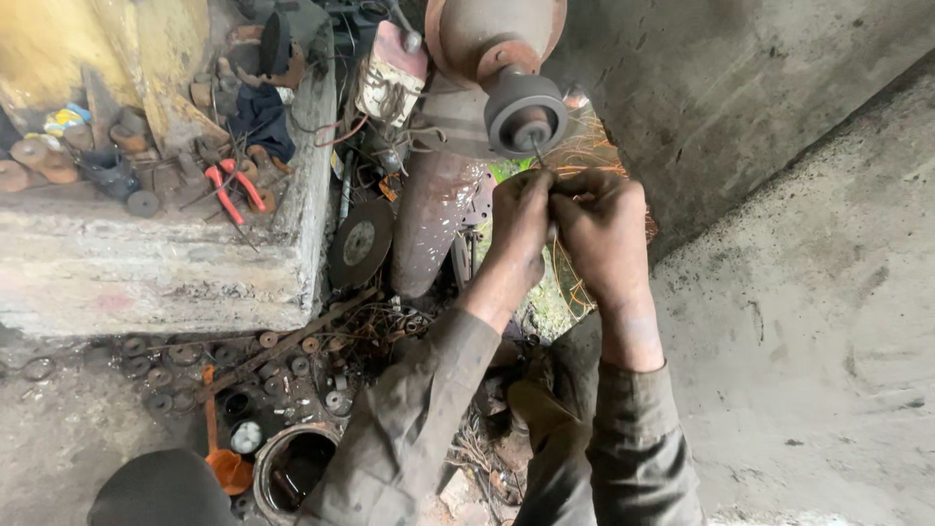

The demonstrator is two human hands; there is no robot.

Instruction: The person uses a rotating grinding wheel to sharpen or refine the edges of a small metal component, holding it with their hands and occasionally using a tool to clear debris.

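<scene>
Head view: hands [565,229] pinching thin rod [538,154].

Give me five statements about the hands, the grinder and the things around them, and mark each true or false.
1. Both the left hand and the right hand are raised to the grinding wheel. True.
2. A thin metal piece is held against the wheel. True.
3. The red-handled pliers lie on the floor by the can. False: they lie on the concrete ledge at the left.
4. A dark cutting disc leans near the grinder's stand. True.
5. The right hand holds the orange funnel. False: the funnel lies on the floor, apart from both hands.
</scene>
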